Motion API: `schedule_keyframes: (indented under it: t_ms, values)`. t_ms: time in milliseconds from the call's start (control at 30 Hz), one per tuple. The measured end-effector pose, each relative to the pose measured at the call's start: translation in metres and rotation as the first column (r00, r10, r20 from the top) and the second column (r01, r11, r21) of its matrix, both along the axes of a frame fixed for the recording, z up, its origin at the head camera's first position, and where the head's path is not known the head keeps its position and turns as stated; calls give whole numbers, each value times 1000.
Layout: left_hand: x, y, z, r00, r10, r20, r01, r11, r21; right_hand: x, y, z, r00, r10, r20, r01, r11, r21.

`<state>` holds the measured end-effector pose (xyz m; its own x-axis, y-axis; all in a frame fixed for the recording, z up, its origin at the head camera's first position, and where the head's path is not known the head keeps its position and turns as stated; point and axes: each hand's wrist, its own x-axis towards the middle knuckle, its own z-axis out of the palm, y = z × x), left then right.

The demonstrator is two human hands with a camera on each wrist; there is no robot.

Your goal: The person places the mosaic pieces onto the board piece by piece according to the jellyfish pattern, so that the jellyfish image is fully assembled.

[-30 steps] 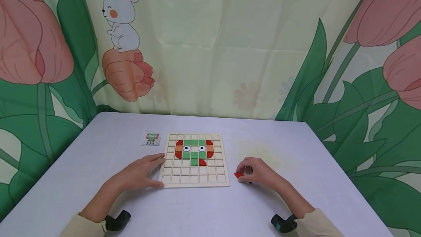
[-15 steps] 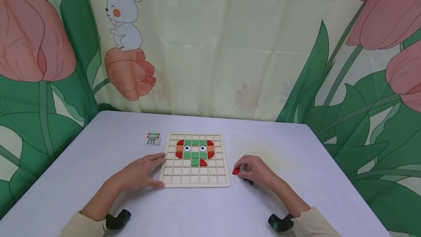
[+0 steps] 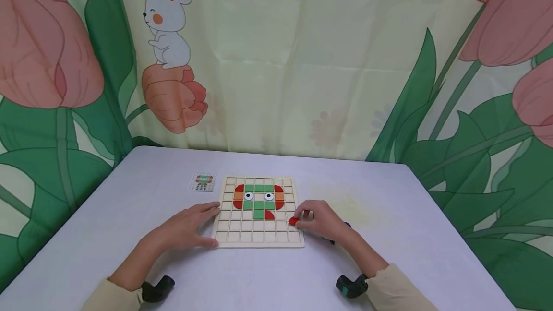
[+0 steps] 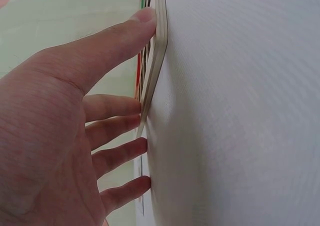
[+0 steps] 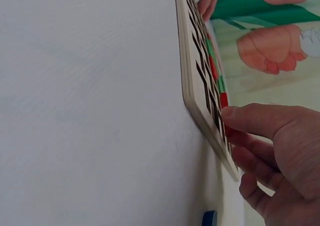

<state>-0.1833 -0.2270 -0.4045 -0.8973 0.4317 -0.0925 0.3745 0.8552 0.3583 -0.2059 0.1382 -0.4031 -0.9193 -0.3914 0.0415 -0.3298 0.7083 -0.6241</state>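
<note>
A wooden grid board (image 3: 259, 245) lies on the table, with green, red and orange tiles and two eye tiles (image 3: 248, 197) set in its squares. My right hand (image 3: 318, 218) pinches a small red tile (image 3: 293, 221) with a rounded edge between thumb and fingers, over the board's right side. In the right wrist view, the thumb (image 5: 250, 117) is close over the grid and partly hides that tile. My left hand (image 3: 186, 227) lies along the board's left edge, its thumb (image 4: 145, 17) touching the front corner and its fingers spread loosely.
A small picture card (image 3: 203, 182) showing a similar tile figure lies behind the left hand. Under the right forearm a blue piece (image 3: 347, 224) and a dark piece (image 3: 331, 242) peek out. A printed curtain (image 3: 276, 61) hangs behind the table.
My right hand has moved left with the red tile, from the table beside the board to over its right side. The left hand has stayed at the board's edge.
</note>
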Motion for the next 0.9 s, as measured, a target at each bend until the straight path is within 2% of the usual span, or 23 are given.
schedule_keyframes:
  t_ms: [200, 400, 633, 900]
  values:
    - [1, 1, 2, 1000, 4, -4, -4, 1000, -3, -8, -23, 3, 1000, 20, 12, -20, 999, -30]
    - [1, 1, 3, 1000, 7, 3, -7, 1000, -9, -14, -44, -1, 998, 44, 35, -43, 999, -26]
    - [2, 1, 6, 1000, 6, -2, -6, 1000, 3, -17, -63, -2, 996, 84, 6, -84, 995, -50]
    - [1, 0, 2, 1000, 1, -2, -1, 1000, -4, -19, -81, 0, 990, 135, -50, -136, 991, -10]
